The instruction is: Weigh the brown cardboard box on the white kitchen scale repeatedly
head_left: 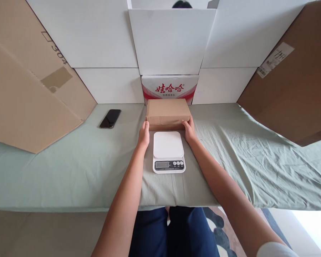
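A closed brown cardboard box (168, 109) sits behind a white digital kitchen scale (168, 146) on the green cloth. My left hand (144, 133) grips the box's left side, thumb toward the front corner. On the right side my right hand (189, 128) holds it, its thumb pressed on the front face. Most fingers of both hands are hidden along the box's sides. Nothing rests on the scale's plate; its display and round buttons face me, and no digits can be made out.
A black smartphone (110, 118) lies to the left on the cloth (75, 167). Behind the box stands a red-and-white printed carton (170, 87) against white panels (172, 41). Large cardboard sheets lean at the left (29, 89) and right (294, 89). The cloth-covered surface ends near my knees.
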A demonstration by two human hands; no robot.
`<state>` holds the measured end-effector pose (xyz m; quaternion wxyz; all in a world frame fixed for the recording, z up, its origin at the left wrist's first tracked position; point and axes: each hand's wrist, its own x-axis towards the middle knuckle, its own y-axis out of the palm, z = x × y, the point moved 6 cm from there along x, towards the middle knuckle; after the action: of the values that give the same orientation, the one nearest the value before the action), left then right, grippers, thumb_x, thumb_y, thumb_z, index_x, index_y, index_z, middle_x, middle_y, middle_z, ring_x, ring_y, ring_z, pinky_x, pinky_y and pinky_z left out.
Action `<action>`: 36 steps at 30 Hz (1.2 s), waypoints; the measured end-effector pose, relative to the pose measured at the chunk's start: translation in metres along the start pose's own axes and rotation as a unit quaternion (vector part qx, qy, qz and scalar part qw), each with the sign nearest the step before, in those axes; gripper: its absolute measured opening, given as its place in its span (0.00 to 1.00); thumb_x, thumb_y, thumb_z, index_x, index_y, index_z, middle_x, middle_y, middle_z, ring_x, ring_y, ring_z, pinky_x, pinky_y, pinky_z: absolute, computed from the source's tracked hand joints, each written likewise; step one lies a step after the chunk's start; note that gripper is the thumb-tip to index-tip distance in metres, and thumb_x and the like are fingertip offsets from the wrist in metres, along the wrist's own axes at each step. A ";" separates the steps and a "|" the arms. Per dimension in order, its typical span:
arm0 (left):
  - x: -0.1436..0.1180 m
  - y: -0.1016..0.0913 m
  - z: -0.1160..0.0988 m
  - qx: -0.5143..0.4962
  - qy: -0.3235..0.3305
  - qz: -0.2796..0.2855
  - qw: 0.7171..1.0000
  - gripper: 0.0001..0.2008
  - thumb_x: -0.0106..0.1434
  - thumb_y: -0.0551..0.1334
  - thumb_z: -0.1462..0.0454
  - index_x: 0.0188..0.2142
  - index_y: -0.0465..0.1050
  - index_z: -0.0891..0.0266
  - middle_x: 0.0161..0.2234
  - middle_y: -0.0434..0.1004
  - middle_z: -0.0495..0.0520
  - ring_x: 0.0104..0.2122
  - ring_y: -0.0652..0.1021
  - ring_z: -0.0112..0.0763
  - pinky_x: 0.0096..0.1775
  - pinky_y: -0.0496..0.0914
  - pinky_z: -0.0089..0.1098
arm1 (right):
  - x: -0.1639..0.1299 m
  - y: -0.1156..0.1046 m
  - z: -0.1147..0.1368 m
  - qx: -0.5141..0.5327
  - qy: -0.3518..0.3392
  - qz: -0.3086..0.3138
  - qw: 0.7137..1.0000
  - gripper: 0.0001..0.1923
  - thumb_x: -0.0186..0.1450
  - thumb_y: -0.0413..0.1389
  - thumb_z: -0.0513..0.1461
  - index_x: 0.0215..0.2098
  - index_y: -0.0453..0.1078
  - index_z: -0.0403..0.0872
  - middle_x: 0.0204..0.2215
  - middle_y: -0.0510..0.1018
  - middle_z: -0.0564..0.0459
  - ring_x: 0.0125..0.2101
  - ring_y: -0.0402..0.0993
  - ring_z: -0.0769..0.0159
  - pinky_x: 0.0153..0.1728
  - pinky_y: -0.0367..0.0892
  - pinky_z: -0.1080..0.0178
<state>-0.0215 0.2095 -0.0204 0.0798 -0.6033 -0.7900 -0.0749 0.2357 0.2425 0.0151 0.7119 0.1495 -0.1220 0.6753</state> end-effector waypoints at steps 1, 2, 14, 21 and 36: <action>0.000 0.000 -0.001 0.001 0.000 0.000 1.000 0.36 0.71 0.50 0.37 0.67 0.68 0.53 0.69 0.70 0.55 0.72 0.66 0.42 0.71 0.59 0.41 | 0.000 0.000 0.000 0.001 -0.001 -0.001 1.000 0.24 0.62 0.55 0.42 0.57 0.69 0.54 0.61 0.75 0.52 0.64 0.66 0.49 0.69 0.61 0.43; -0.001 0.000 -0.001 0.001 0.000 -0.002 1.000 0.35 0.71 0.50 0.37 0.67 0.68 0.53 0.69 0.70 0.55 0.72 0.65 0.42 0.71 0.59 0.41 | 0.000 0.000 0.000 0.002 -0.001 -0.002 1.000 0.25 0.62 0.55 0.42 0.57 0.69 0.54 0.61 0.75 0.52 0.64 0.66 0.49 0.69 0.61 0.43; 0.002 -0.001 -0.005 -0.017 0.012 0.003 1.000 0.39 0.70 0.50 0.36 0.69 0.65 0.55 0.71 0.66 0.58 0.72 0.65 0.43 0.71 0.59 0.43 | 0.002 -0.002 -0.007 0.013 0.000 -0.021 1.000 0.33 0.59 0.56 0.44 0.63 0.64 0.54 0.65 0.72 0.50 0.66 0.63 0.49 0.71 0.57 0.41; 0.000 -0.002 -0.001 0.000 0.005 0.003 1.000 0.36 0.72 0.49 0.39 0.70 0.63 0.53 0.72 0.65 0.56 0.73 0.64 0.42 0.72 0.57 0.44 | 0.000 -0.002 -0.008 0.000 0.027 -0.033 0.999 0.37 0.59 0.57 0.45 0.66 0.59 0.55 0.69 0.66 0.50 0.71 0.56 0.49 0.74 0.50 0.40; -0.006 0.000 -0.014 0.030 0.032 0.014 0.999 0.32 0.70 0.52 0.37 0.58 0.74 0.55 0.63 0.76 0.59 0.68 0.71 0.47 0.69 0.61 0.46 | -0.004 0.003 0.002 -0.009 0.011 -0.004 1.000 0.30 0.59 0.57 0.45 0.60 0.66 0.52 0.60 0.76 0.47 0.61 0.67 0.49 0.70 0.59 0.41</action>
<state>-0.0190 0.2009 -0.0082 0.1244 -0.6085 -0.7806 -0.0692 0.2324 0.2381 0.0155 0.7172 0.1362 -0.1203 0.6728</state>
